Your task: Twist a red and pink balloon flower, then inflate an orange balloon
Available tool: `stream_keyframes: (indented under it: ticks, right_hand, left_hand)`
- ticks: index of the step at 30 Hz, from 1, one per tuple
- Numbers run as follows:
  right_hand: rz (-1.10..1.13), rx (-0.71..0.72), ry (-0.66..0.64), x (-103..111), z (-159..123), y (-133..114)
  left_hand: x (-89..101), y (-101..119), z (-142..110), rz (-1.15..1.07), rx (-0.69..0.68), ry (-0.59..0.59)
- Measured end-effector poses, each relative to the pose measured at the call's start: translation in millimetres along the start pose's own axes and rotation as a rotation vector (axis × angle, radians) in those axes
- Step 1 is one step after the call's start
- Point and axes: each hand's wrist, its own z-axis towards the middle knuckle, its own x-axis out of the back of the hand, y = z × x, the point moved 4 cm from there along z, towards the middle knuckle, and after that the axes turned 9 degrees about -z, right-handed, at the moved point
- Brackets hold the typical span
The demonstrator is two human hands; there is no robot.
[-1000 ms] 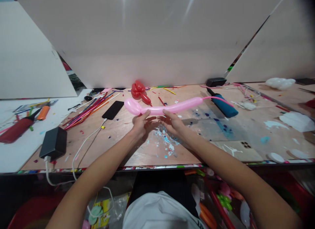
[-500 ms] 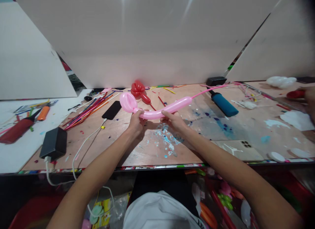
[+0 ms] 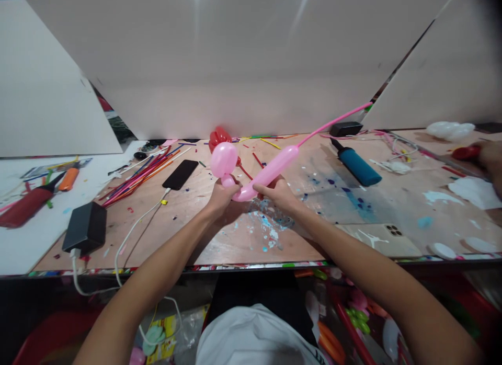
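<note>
A long pink modelling balloon (image 3: 274,165) is held between my two hands above the table. Its left end is twisted into a rounded bubble, and a thin uninflated tail points up to the right. My left hand (image 3: 223,195) is closed round the balloon just below the bubble, pinching it with the thumb. Thumb and fingers of my right hand (image 3: 276,191) grip the middle of the long inflated part. Behind the bubble, partly hidden, lies a twisted red balloon (image 3: 219,137) on the tabletop.
Uninflated balloons (image 3: 143,174), a black phone (image 3: 180,174) and a power bank (image 3: 85,226) with a white cable lie left. A blue balloon pump (image 3: 358,165) and a pale phone (image 3: 380,238) are right. Another person's hand (image 3: 490,158) holds something red at the far right.
The balloon's bubble end has swung right and upright between the frames. My left hand has shifted slightly right, the balloon bends more sharply, and its tail now points higher.
</note>
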Motion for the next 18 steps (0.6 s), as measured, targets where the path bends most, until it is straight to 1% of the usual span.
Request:
stream_keyframes:
  ticks: [3, 4, 6, 8, 11, 13, 14, 16, 18]
  right_hand:
    - [-0.023, 0.001, -0.011, 1, -1, -4]
    - [-0.037, 0.004, -0.028, 1, -1, -4]
    - [-0.074, 0.023, -0.070, 0, 0, -3]
    - [-0.106, 0.068, -0.112, -2, 0, -2]
    - [-0.139, 0.156, -0.150, -5, -1, -3]
    - [-0.171, 0.184, -0.178, -6, -3, -4]
    - [-0.185, 0.187, -0.204, -6, -4, -4]
    - [-0.190, 0.175, -0.259, -7, -5, -4]
    - [-0.171, 0.145, -0.278, -6, -6, -4]
  left_hand:
    - [-4.9, 3, -3, 0.026, -0.100, -0.092]
    - [-6.2, 4, -3, 0.037, -0.109, -0.112]
    - [-8.3, 3, -3, 0.095, -0.114, -0.155]
    - [-10.4, 1, -1, 0.131, -0.099, -0.222]
    - [-10.7, -2, 0, 0.091, -0.056, -0.308]
    - [-8.9, -3, -2, 0.071, 0.019, -0.335]
    - [-8.0, -4, -4, 0.063, 0.078, -0.349]
    - [-7.2, -6, -11, 0.031, 0.237, -0.391]
    - [-7.7, -10, -18, 0.006, 0.385, -0.434]
